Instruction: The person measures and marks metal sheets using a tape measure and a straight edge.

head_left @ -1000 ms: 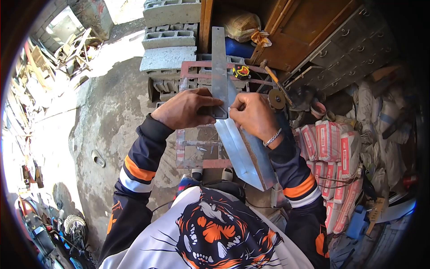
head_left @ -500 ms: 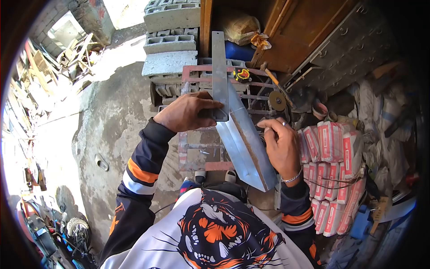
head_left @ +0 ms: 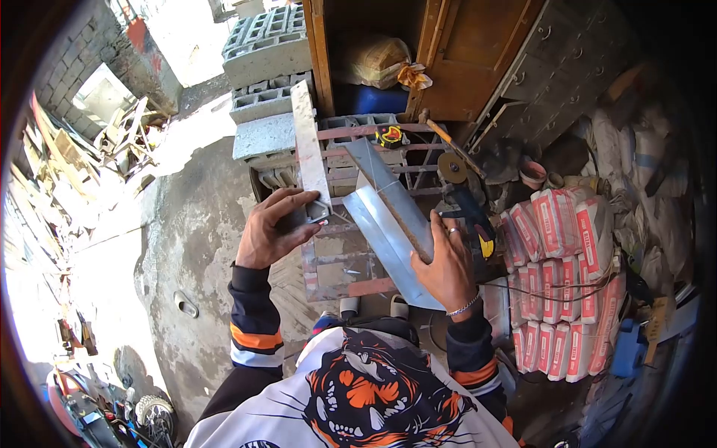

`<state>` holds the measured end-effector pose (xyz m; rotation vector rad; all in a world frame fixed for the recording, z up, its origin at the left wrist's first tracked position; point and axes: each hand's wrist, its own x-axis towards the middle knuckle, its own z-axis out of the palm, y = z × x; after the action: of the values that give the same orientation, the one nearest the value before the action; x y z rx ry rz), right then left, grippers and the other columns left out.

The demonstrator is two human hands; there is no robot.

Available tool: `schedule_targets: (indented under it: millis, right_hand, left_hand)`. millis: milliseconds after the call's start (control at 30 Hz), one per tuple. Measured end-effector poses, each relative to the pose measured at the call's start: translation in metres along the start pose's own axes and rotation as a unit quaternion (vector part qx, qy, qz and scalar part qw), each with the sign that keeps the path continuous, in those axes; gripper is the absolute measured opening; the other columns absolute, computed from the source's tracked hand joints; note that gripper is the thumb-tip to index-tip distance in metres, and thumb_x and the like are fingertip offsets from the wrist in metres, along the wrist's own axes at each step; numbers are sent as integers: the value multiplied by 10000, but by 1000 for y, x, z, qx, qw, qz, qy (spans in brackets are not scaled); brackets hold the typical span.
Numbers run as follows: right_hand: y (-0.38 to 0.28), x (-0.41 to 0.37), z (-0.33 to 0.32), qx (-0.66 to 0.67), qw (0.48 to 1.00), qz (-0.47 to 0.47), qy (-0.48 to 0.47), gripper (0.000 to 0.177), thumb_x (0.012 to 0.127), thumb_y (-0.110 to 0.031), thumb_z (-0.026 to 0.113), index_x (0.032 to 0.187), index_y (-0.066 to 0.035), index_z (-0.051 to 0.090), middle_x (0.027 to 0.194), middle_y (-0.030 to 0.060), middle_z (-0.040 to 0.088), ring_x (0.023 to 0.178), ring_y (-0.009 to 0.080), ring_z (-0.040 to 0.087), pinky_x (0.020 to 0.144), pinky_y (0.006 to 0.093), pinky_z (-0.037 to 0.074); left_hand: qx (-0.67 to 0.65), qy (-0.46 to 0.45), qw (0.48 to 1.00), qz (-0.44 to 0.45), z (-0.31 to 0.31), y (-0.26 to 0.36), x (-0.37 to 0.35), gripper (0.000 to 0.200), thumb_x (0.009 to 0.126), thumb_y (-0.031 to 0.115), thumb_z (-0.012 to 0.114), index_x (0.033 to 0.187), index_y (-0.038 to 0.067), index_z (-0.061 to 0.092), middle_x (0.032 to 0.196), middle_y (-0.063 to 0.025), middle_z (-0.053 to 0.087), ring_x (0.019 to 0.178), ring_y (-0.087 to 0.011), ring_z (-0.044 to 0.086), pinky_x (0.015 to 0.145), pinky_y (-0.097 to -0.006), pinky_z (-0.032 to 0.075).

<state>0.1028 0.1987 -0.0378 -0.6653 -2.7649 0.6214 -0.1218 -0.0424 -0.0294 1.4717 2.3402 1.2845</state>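
My left hand (head_left: 265, 228) is closed on the stock of a metal try square (head_left: 310, 142), whose long blade points away from me, tilted slightly left. The square is apart from the bent sheet-metal piece (head_left: 377, 235), a shiny folded length with a brown, rusty strip along it. My right hand (head_left: 448, 265) grips the right edge of that piece, thumb on top and fingers along the side. Under the sheet metal is a reddish metal frame (head_left: 373, 287). A yellow and black tape measure (head_left: 388, 137) sits on the frame's far part.
An angle grinder (head_left: 469, 205) with a round disc lies right of the frame, near a hammer (head_left: 454, 145). Red and white bags (head_left: 556, 280) are stacked at right. Concrete blocks (head_left: 265, 138) stand behind, beside a wooden cabinet (head_left: 478, 52). A slipper (head_left: 185, 305) lies on the floor.
My left hand has lifted the try square off the sheet metal and carried it left. My right hand, previously beside the piece, now grips its edge, and the piece has shifted slightly left.
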Motion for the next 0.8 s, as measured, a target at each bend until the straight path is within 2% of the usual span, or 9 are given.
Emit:
schedule_targets:
  millis: [200,267,333,467,600,633,667,733,800]
  right_hand:
    - [15,14,-7,-26,1000,-8,11,780,839,-145,733,1522,31,400,1410,240,493,1246,426,584,988,477,536]
    - [29,24,-9,-35,999,12,15,698,835,-89,710,1475,54,472,1390,267,525,1273,422,561,1058,456,482]
    - [58,38,-7,-90,995,-3,35,654,835,-60,676,1460,29,506,1353,211,558,1177,397,613,965,458,526]
    - [116,61,-13,33,998,-24,41,530,808,0,630,1337,40,639,1162,241,651,1108,417,632,944,449,523]
    - [124,63,-6,139,989,20,51,508,815,-19,581,1313,65,642,1166,262,668,1097,414,651,973,423,506]
    - [115,63,1,167,982,75,52,517,819,-50,564,1318,63,639,1175,259,673,1122,403,649,967,416,505]
    - [130,68,30,167,980,29,107,486,817,-68,560,1273,66,657,1084,248,695,1050,368,675,916,416,515]
    - [123,77,63,301,947,104,40,417,819,-72,562,1195,73,670,952,237,690,929,329,677,874,421,517]
    - [100,81,83,324,934,150,19,334,832,-81,567,1100,91,666,852,206,678,819,266,657,794,409,520]
  left_hand:
    - [6,67,991,-113,26,-20,-58,548,777,154,892,1270,49,678,1100,-127,694,998,-278,695,870,-364,553]
    - [19,78,980,-183,36,-21,-80,534,775,143,890,1262,69,685,1058,-128,715,962,-269,715,861,-359,562]
    - [23,111,976,-185,47,-30,-102,531,790,140,881,1277,81,678,1088,-129,727,972,-256,726,867,-355,565]
    - [27,122,966,-224,59,-32,-133,519,807,134,868,1284,93,667,1082,-127,739,965,-241,734,865,-347,568]
    - [35,134,961,-239,70,-25,-142,462,841,118,831,1262,105,643,977,-110,741,891,-222,738,816,-338,571]
    - [21,140,951,-274,71,-18,-140,459,834,106,823,1253,102,635,1005,-125,732,914,-270,731,820,-366,567]
    - [7,146,940,-307,72,-14,-138,456,827,93,814,1243,99,627,1033,-139,724,937,-319,723,825,-395,562]
    - [7,168,938,-302,81,-15,-137,451,837,102,810,1246,102,618,1029,-140,718,926,-320,720,808,-395,561]
    - [5,196,936,-293,89,-12,-135,447,847,111,805,1249,105,609,1025,-141,712,915,-321,717,791,-394,560]
